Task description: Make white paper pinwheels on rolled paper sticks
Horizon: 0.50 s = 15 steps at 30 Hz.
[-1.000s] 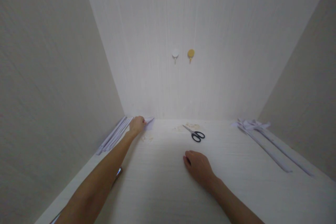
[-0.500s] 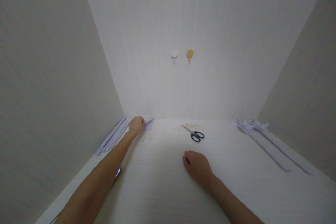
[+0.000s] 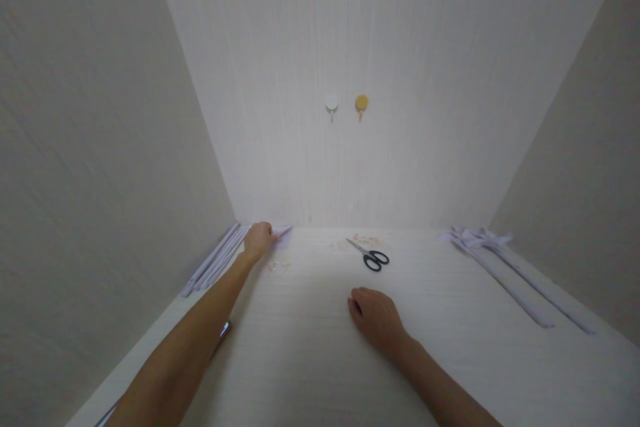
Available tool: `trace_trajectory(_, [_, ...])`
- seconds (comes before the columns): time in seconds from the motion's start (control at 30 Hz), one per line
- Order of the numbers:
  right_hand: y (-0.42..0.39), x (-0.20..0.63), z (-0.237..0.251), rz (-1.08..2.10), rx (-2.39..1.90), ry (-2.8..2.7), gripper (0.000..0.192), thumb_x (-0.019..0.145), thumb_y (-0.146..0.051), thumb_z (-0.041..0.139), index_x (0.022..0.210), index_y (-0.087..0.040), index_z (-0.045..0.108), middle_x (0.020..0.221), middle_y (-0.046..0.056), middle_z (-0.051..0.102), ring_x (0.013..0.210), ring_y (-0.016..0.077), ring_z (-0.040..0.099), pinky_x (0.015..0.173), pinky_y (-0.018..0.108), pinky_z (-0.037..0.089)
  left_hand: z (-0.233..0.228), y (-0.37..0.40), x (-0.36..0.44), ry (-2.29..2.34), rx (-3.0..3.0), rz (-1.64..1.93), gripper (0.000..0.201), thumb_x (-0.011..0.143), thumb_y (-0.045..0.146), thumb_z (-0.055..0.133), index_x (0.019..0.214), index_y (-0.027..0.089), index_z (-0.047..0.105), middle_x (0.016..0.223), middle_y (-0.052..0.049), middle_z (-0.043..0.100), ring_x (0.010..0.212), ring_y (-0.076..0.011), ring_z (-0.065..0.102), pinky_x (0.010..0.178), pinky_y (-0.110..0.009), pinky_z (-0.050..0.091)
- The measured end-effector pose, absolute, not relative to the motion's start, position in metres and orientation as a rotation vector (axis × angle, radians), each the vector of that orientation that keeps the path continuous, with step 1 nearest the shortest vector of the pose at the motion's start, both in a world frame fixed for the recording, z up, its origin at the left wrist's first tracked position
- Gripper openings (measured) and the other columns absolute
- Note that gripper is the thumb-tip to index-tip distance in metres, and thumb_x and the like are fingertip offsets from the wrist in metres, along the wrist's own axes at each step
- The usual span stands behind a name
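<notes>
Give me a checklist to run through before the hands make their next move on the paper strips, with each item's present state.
1. Left hand on the far-left paper strips: ok, fingers on their far end.
2. Strip actually gripped: cannot tell.
3. Right hand free: ok, palm down on the table, holding nothing.
4. Scissors apart from both hands: ok, lying beyond the right hand.
5. Folded strips on the right untouched: ok.

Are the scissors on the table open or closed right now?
Closed, or nearly so: the scissors lie flat on the table, blades together in one thin line and the black handle loops side by side, beyond the right hand.
</notes>
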State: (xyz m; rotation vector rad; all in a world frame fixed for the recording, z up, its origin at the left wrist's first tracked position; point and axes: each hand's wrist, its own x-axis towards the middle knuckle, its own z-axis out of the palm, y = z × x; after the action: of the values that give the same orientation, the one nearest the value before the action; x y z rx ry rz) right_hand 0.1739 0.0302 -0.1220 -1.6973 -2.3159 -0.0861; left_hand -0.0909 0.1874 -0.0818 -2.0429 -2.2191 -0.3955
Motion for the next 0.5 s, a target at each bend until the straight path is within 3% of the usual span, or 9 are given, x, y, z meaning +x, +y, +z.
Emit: trace_trajectory(0.5, [0.03,0.173,-0.121,-0.079,-1.693,-2.313,0.021,0.081,-0.02,0.036,0.069,-0.018,0.053,0.069,0.002,0.059,0.063,0.0127,0.054,0.055,0.023,0.029,-0.095,0.189,-0.099,-2.195,-2.03,-0.539,0.03,0.077,0.037,0.04,0.067,0.012,0.053,0.068,-0.009,0.058,0.067,-0.0182,0.053,0.055,-0.025,0.03])
